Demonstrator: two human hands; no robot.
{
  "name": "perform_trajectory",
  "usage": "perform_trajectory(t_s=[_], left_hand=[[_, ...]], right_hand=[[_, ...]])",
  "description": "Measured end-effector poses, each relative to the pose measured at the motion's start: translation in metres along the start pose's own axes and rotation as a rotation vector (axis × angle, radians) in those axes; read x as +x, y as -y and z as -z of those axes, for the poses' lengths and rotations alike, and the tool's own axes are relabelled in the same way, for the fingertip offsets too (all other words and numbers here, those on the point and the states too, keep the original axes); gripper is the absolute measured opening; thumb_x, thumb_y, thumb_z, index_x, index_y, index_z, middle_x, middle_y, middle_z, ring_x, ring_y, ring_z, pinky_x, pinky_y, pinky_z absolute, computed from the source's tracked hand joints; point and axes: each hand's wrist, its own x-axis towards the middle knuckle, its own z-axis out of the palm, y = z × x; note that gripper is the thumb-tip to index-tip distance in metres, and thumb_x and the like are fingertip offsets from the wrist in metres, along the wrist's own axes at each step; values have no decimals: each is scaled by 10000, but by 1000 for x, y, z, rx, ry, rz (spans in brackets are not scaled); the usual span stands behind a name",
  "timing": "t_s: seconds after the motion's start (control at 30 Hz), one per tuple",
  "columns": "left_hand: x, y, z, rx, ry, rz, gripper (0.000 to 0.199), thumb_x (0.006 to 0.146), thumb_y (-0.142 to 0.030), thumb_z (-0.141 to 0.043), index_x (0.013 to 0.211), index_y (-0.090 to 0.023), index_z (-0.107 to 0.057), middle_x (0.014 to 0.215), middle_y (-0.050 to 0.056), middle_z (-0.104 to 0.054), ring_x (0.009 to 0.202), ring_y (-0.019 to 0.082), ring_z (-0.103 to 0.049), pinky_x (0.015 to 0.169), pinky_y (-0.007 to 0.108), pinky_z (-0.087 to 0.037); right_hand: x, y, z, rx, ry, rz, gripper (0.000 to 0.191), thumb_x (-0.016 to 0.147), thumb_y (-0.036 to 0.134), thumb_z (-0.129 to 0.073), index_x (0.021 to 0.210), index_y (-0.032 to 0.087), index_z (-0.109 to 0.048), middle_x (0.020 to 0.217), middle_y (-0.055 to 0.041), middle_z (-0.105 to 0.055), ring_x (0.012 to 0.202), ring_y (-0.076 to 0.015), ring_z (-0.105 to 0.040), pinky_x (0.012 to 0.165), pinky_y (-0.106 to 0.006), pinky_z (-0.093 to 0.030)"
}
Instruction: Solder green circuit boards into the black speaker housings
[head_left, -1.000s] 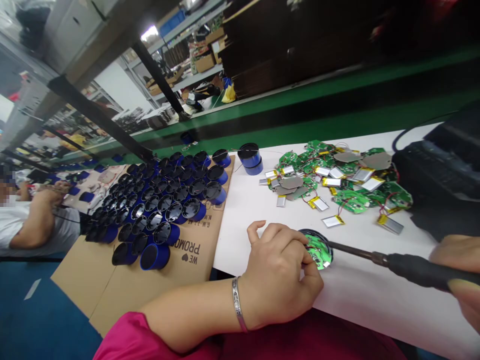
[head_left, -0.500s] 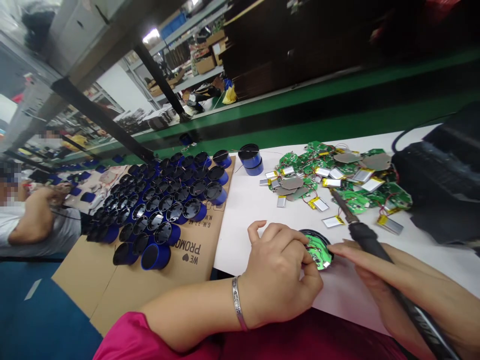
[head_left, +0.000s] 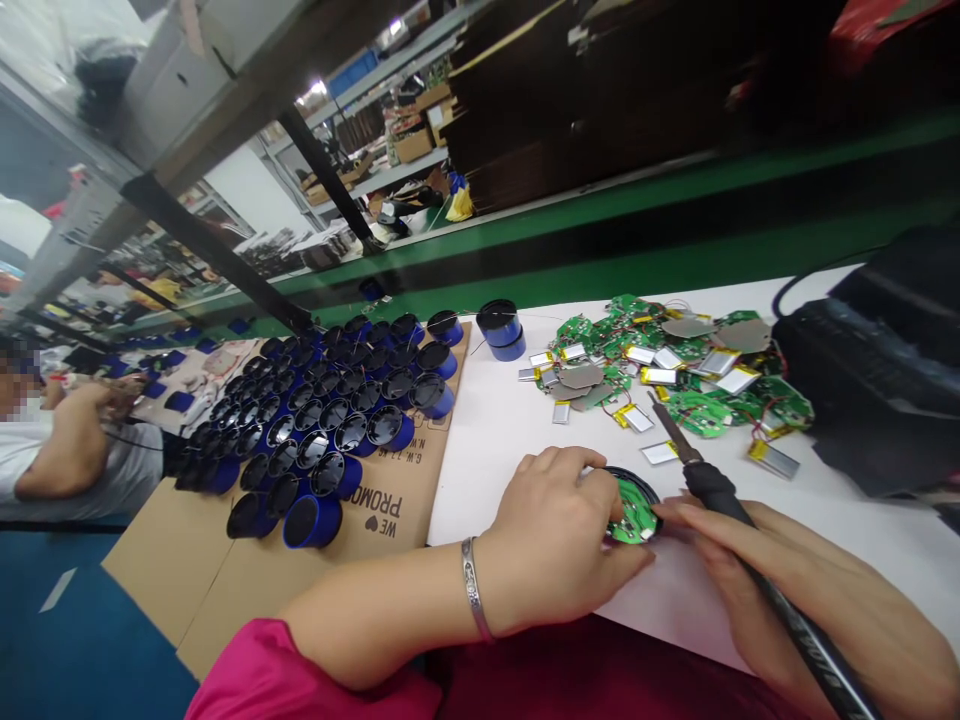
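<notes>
Left hand (head_left: 559,545) grips the round green board (head_left: 634,512) near the table's front edge (head_left: 675,630); right hand (head_left: 795,590) holds the soldering iron (head_left: 720,490).

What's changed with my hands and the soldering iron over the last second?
The right hand swung the soldering iron off the round circuit board, tip now pointing away toward the pile of boards, and its fingertip moved onto the board's edge. The left hand stayed gripping the board.

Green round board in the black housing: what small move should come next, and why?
Probably press the board down flat with the right hand's fingertip. The left hand steadies the housing, the board looks tilted in it, and the soldering iron points away from it.
</notes>
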Motion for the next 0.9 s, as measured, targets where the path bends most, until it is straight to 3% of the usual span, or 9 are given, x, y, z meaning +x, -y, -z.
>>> perform_trajectory(t_s=[0.13, 0.27, 0.4, 0.5, 0.6, 0.7, 0.8, 0.9], left_hand=[[9, 0, 3, 82, 54, -42, 214, 827, -345, -801, 889, -179, -682, 1171, 130, -728, 1042, 311, -703, 921, 433, -614], [35, -5, 30, 83, 85, -39, 238, 782, -367, -834, 829, -206, -664, 1032, 97, -727, 954, 276, -703, 846, 384, -618], [99, -3, 65, 199, -12, -3, 185, 831, -341, -782, 812, -202, -662, 939, 76, -709, 931, 270, -686, 806, 380, -588], [164, 10, 78, 322, -67, 80, 161, 875, -312, -738, 928, -161, -712, 1071, 113, -721, 1033, 289, -692, 894, 388, -575], [224, 31, 79, 365, -62, 123, 191, 914, -247, -712, 1039, -104, -730, 1161, 163, -723, 1123, 316, -687, 993, 413, -554], [265, 52, 73, 398, -28, 175, 254, 944, -263, -734, 1124, -85, -722, 1205, 170, -716, 1146, 306, -688, 1002, 432, -569], [287, 68, 67, 420, 1, 219, 363, 1003, -363, -704, 1290, -146, -663, 1308, 129, -675, 1147, 268, -685, 972, 469, -602], [294, 75, 66, 419, -12, 244, 396, 1013, -376, -692, 1340, -160, -638, 1344, 130, -655, 1158, 270, -681, 967, 476, -609]], right_hand=[[-1, -7, 1, -78, -45, -133, 239, 1099, 278, -431, 1206, 184, -623, 1070, -17, -718, 957, -118, -680, 971, -214, -508], [-6, -12, -3, -160, -138, -235, 230, 1089, 267, -448, 1213, 203, -632, 1094, 3, -724, 971, -112, -687, 1056, -182, -461], [-14, -25, -7, -190, -156, -161, 249, 1065, 244, -487, 1277, 200, -611, 1143, 5, -718, 1001, -110, -690, 1091, -163, -455], [-20, -41, -9, -208, -117, -44, 270, 1036, 218, -540, 1298, 212, -606, 1131, 32, -716, 955, -81, -692, 1077, -102, -434], [-23, -51, -11, -200, -109, 27, 360, 1024, 199, -558, 1383, 220, -555, 1160, 22, -706, 1001, -93, -694, 1041, -137, -486], [-18, -46, -13, -185, -131, 50, 403, 1035, 203, -541, 1435, 199, -497, 1192, -21, -690, 1025, -126, -693, 966, -207, -548], [-8, -32, -12, -158, -181, 2, 365, 1039, 179, -539, 1404, 178, -523, 1157, -45, -686, 1006, -151, -688, 907, -257, -560], [5, -19, -8, -140, -243, -27, 330, 1033, 142, -563, 1362, 157, -554, 1118, -53, -687, 953, -153, -678, 870, -264, -547]])
